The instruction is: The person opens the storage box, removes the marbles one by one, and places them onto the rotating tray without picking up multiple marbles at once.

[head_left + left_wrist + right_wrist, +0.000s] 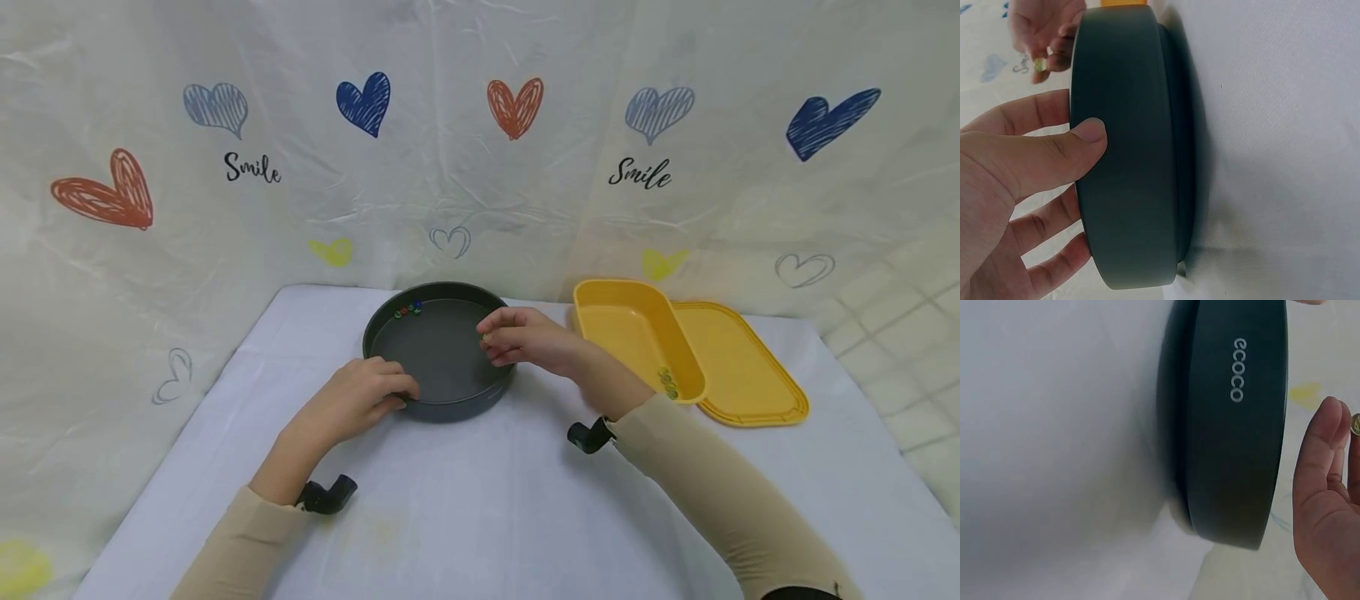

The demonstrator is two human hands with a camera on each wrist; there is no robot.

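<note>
A round dark grey tray (450, 350) with a raised rim lies on the cloth, and several small coloured marbles (408, 310) sit inside near its far left wall. My left hand (356, 398) grips the tray's near left rim; in the left wrist view the thumb lies on the outer wall and the other fingers reach over the edge. Above the tray's right rim, my right hand (532, 340) pinches a yellow-green marble (1039, 64) between its fingertips. That marble also shows at the edge of the right wrist view.
To the right stands a yellow box (637, 333) with several yellow-green marbles (667, 383) in its near corner. A flat yellow lid (750, 367) lies beside it, partly under the box. A white curtain (450, 192) printed with hearts hangs behind the white tablecloth (480, 508).
</note>
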